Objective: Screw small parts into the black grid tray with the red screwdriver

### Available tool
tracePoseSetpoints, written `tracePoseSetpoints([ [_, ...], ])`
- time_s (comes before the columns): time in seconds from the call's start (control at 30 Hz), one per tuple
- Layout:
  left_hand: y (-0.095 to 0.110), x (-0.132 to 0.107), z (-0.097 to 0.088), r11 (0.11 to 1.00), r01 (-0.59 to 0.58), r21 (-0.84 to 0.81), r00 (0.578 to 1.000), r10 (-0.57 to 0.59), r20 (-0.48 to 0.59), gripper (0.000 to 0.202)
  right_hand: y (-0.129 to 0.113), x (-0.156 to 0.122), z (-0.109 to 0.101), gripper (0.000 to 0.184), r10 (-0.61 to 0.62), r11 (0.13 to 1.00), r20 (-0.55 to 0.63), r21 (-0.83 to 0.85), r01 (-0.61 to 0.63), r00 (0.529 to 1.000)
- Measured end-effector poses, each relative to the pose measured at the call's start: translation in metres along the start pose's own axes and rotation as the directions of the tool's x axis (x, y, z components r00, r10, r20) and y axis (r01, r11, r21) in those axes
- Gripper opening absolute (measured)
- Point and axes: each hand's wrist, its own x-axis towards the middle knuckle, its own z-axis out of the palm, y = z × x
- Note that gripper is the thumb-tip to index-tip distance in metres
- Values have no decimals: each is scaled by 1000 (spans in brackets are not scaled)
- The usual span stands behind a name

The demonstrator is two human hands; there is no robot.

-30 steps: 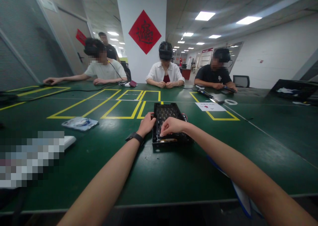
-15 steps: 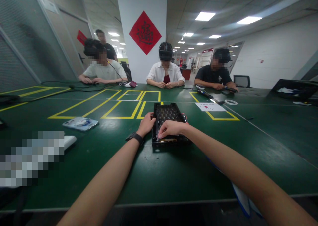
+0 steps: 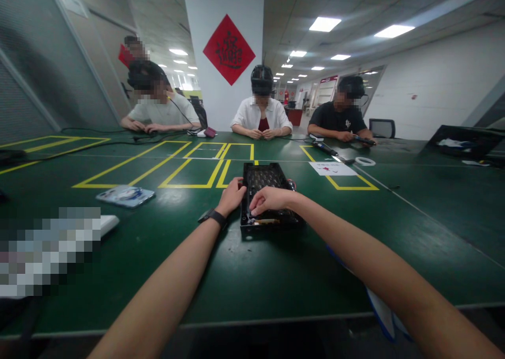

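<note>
A shallow black open-topped case (image 3: 268, 174) with a patterned bed of small pieces inside lies on the green table in front of me. My left hand (image 3: 232, 196) is closed on its left wall, thumb and fingers against the edge. Over the near left corner, inside the case, my right hand (image 3: 269, 199) pinches with thumb and forefinger. Whatever sits between those fingertips is too small to make out. A pale brownish strip (image 3: 267, 222) lies along the near end of the case. Something with red on it (image 3: 292, 184) shows just past the right wall.
To the left lie a phone-like flat item (image 3: 126, 195) and a white object (image 3: 107, 225), partly blurred out. A printed sheet (image 3: 332, 168) and a white ring (image 3: 365, 161) are at the right. Several people sit across the table. Yellow tape (image 3: 185, 186) marks rectangles on it.
My right hand stays at the same corner of the case, with its fingers shifted slightly upward. The left hand keeps its hold. A person standing in the background has moved left.
</note>
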Motion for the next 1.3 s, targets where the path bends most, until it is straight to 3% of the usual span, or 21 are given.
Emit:
tracePoseSetpoints([
  [0.1, 0, 1, 0, 1000, 13, -11, 1000, -13, 16, 40, 4, -10, -24, 28, 96, 989, -248, -83, -120, 964],
  [0.17, 1, 1, -1, 1000, 3, -24, 1000, -3, 19, 40, 12, -19, -39, 25, 241, 913, -462, -190, -360, 854],
  [0.23, 2, 1, -1, 999, -1, -35, 1000, 2, 16, 40, 23, -27, -51, 21, 358, 790, -577, -231, -568, 734],
  [0.3, 4, 0, -2, 999, 4, -41, 1000, -4, 10, 41, 34, -35, -57, 17, 439, 735, -562, -224, -640, 701],
  [0.53, 14, -9, -8, 997, 47, -57, 999, -46, 26, 43, 59, -43, -66, 22, 598, 734, -321, -148, -662, 735],
  [0.7, 13, -11, -8, 997, 59, -58, 996, -54, 77, 53, 82, -33, -59, 24, 636, 742, -335, 15, -671, 695],
  [0.83, 12, -11, -6, 998, 28, -56, 997, -23, 76, 57, 97, -34, -53, 32, 619, 781, -440, 256, -570, 651],
  [1.0, 14, -13, -5, 998, 17, -66, 999, -14, 42, 56, 107, -48, -46, 38, 576, 792, -571, 567, -227, 584],
  [1.17, 17, -15, -5, 992, 7, -126, 999, -2, 41, 56, 113, -53, -39, 27, 549, 692, -646, 707, 145, 531],
  [1.3, 21, -12, 0, 987, 37, -158, 998, -28, 57, 54, 102, -44, -38, 25, 506, 602, -664, 729, 326, 550],
])
